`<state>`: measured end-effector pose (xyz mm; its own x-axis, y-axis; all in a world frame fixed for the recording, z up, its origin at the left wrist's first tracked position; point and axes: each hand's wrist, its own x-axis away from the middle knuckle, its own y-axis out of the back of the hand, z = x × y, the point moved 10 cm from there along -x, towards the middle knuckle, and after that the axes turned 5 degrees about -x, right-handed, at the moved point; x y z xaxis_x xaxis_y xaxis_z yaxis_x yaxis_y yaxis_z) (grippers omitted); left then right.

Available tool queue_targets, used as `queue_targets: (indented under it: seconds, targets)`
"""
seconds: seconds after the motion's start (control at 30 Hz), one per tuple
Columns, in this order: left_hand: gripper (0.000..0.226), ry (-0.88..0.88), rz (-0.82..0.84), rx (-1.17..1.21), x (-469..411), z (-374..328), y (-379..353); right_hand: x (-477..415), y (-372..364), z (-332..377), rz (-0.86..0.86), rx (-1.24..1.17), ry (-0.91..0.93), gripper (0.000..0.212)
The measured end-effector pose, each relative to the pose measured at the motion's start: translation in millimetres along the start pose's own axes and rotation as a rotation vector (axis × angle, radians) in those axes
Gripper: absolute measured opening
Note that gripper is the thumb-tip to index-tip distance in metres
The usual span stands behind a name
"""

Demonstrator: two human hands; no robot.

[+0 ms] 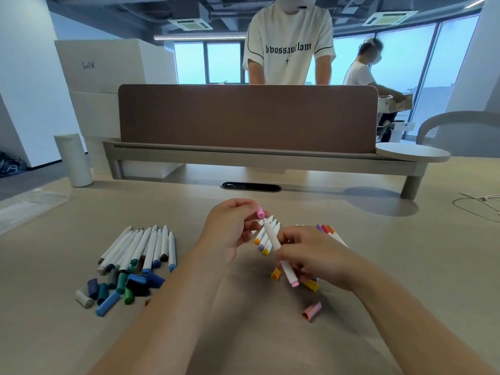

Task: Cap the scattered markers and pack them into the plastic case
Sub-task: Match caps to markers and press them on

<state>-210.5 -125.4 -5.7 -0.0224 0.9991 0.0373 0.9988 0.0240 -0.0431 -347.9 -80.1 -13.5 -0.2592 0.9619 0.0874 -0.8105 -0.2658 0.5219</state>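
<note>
Table: beige surface, markers and caps lying in two groups.

Left group: a fan of white markers, uncapped, dark and blue rear ends toward the camera. Just in front of them a heap of loose blue, green and black caps is seen, with one grey cap at its left edge.

Right group: a few white markers with orange, purple and yellow ends lie behind the hands and are partly hidden by them. Capped markers in purple and orange are seen beyond the right hand. Loose on the table: an orange cap, a yellow cap and a pink cap, the last nearest the camera.

Far side: a brown divider panel, a white roll at the left, a white cable at the right. Two people are seen behind the panel.

Left hand: raised above the table, fingers curled, a small pink cap pinched at the fingertips.

Right hand: fingers wrapped round a white marker, held tilted, pink rear end toward the camera, tip pointing up at the pink cap. The cap is just beside the tip; contact cannot be told.
</note>
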Motion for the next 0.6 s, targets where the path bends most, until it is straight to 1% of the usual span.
queue_targets:
  seconds: [0.1,0.17,0.3,0.4,0.47,0.53,0.6]
  targets:
    - [0.010,-0.021,0.013,-0.029,1,-2,-1,-1,0,0,-0.008,0.004,0.003,0.011]
    - [0.008,-0.055,0.016,-0.091,1,-4,-3,0,3,2,-0.029,0.002,0.009,0.015]
    - [0.004,-0.138,-0.049,-0.230,2,-8,-4,-1,13,5,-0.101,0.074,0.040,0.019]
    - [0.005,-0.164,-0.049,-0.202,3,-7,-9,-4,17,6,-0.145,0.142,0.065,0.020]
    - [0.005,-0.177,-0.047,-0.192,3,-10,-10,-6,18,5,-0.161,0.144,0.079,0.019]
    - [0.010,-0.177,-0.032,-0.204,2,-10,-12,-7,21,3,-0.189,0.081,0.068,0.017]
    - [0.022,-0.177,-0.014,-0.250,-1,-8,-14,-8,33,1,-0.253,0.002,0.043,0.016]
